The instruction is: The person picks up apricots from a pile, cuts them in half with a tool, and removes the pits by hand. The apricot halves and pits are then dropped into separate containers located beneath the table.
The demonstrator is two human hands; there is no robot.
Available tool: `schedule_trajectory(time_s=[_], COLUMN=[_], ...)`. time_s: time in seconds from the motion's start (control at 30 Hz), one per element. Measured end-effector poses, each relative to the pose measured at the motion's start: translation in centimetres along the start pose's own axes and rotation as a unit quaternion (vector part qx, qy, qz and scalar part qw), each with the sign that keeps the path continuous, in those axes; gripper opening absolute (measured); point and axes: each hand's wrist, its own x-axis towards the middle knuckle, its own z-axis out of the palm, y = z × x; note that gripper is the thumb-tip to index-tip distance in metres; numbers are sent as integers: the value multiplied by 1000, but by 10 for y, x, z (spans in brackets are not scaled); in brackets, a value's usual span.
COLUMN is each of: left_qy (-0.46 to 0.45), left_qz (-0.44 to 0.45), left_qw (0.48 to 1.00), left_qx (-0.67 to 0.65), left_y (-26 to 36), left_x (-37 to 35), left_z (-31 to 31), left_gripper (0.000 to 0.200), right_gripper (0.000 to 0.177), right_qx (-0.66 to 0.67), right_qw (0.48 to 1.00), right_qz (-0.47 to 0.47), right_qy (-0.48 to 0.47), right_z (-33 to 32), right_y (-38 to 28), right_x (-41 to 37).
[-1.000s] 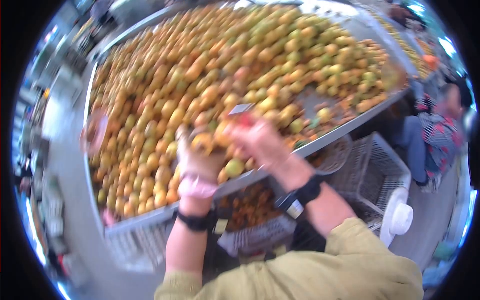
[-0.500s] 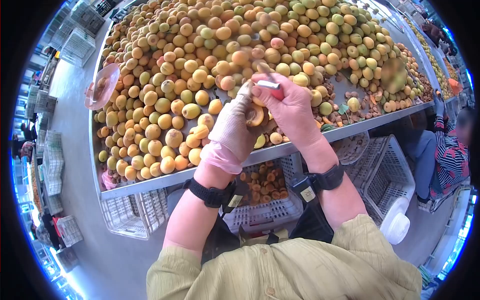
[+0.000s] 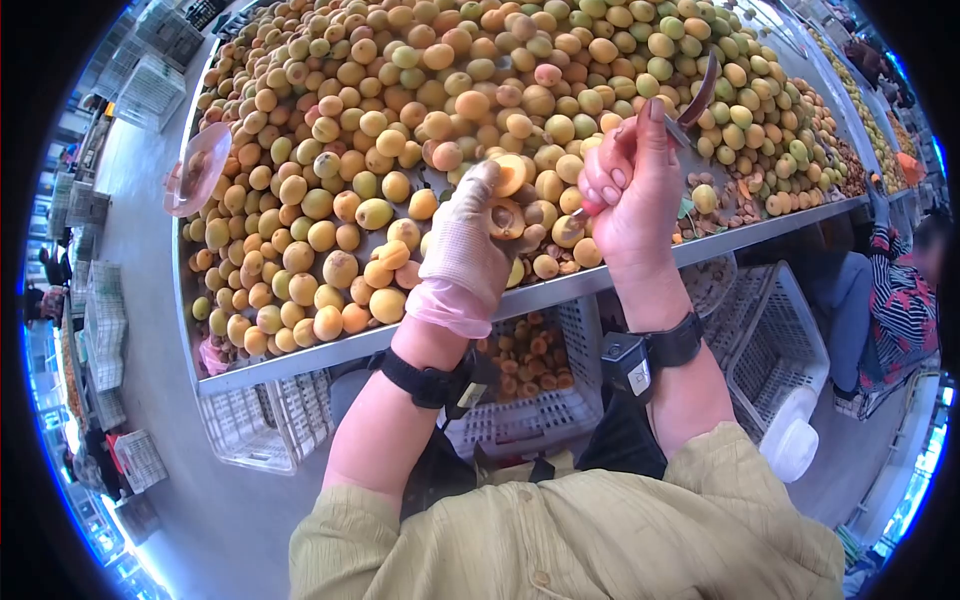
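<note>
My left hand (image 3: pixel 468 245), in a pale glove with a pink cuff, is closed around an apricot cut open in two halves. The upper half (image 3: pixel 511 176) shows its hollow, and the lower half (image 3: pixel 508 222) has a brown centre. To the right, my bare right hand (image 3: pixel 635 190) is raised and wrapped around a knife (image 3: pixel 703 92). Its curved blade points up and away, and a bit of red handle shows below my fingers. Both hands are above the near edge of a metal table (image 3: pixel 360 343) heaped with whole apricots (image 3: pixel 375 213).
Below the table edge, a crate (image 3: pixel 520 428) holds apricot halves. Other plastic crates (image 3: pixel 775 340) stand to the right and left. A clear pink scoop-like container (image 3: pixel 200 170) sits at the table's left rim. A person (image 3: pixel 905 310) in a patterned top sits at far right.
My right hand has moved up and right with the knife, away from my left hand. The apricot's halves now show apart in my left hand.
</note>
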Motion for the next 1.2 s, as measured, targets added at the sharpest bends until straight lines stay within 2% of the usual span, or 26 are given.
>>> schedule_trajectory(time_s=[0.03, 0.07, 0.1, 0.2, 0.33, 0.47, 0.57, 0.63, 0.77, 0.8, 0.83, 0.87, 0.9, 0.93, 0.97, 1.0, 1.03, 1.07, 1.1, 1.13, 1.17, 1.2], left_qy=[-8, -17, 15, 20, 44, 49, 53, 37, 36, 53, 69, 69, 40, 11, -8, -10, -4, 3, -10, -9, 23, 54], left_qz=[20, 41, 99, 84, 135, 123, 150, 194, 196, 167, 137, 137, 180, 222, 351, 350, 402, 447, 329, 328, 269, 207], left_qw=[1000, 998, 992, 996, 986, 990, 980, 959, 958, 972, 983, 983, 976, 966, 857, 857, 785, 700, 887, 887, 932, 964], left_qx=[16, 34, 73, 18, 87, 50, 117, 203, 208, 156, 104, 105, 117, 130, 378, 378, 472, 557, 324, 324, 243, 158], left_y=[-3, -6, -14, -21, -25, -31, -28, -29, -35, -39, -42, -44, -46, -49, -54, -52, -51, -50, -54, -54, -47, -44], left_x=[2, 5, 10, 6, 8, 11, 6, 4, 12, 18, 23, 27, 30, 33, 44, 45, 47, 45, 41, 36, 26, 22], left_z=[-2, -4, -3, 1, -2, -3, 3, 3, -2, -5, -8, -9, -10, -14, -30, -32, -34, -32, -27, -24, -14, -8], left_gripper=[32, 32, 33, 32, 31, 28, 23, 24, 26, 26, 26, 26, 26, 26, 25, 25, 25, 25, 25, 25, 25, 25], right_gripper=[39, 39, 41, 44, 47, 50, 52, 53, 54, 54, 54, 52, 50, 49, 49, 47, 46, 46, 46, 46, 46, 46], right_qx=[71, 71, 63, 28, 15, -6, -14, -3, 17, 9, -27, -77, -133, -188, -187, -232, -275, -276, -218, -156, -93, -92], right_qw=[997, 997, 998, 999, 999, 998, 997, 998, 996, 995, 996, 991, 980, 964, 964, 938, 904, 903, 943, 973, 992, 992], right_qz=[23, 23, 15, -1, -34, -56, -66, -52, -19, -21, -49, -97, -142, -185, -186, -258, -327, -327, -250, -169, -87, -88], right_qy=[-28, -27, -13, 21, 19, 20, 32, 43, 86, 92, 71, 51, 31, 12, 15, -7, -32, -33, -14, 5, 23, 24], right_z=[-2, 1, 7, 16, 17, 21, 23, 22, 17, 18, 21, 22, 20, 17, 20, 23, 25, 24, 22, 21, 20, 19], right_y=[0, 2, 5, 13, 19, 20, 23, 25, 29, 30, 30, 32, 38, 44, 43, 41, 39, 39, 40, 41, 41, 40], right_x=[0, -1, -3, -8, -10, -13, -14, -12, -10, -10, -13, -16, -17, -18, -20, -23, -25, -24, -23, -21, -17, -13])
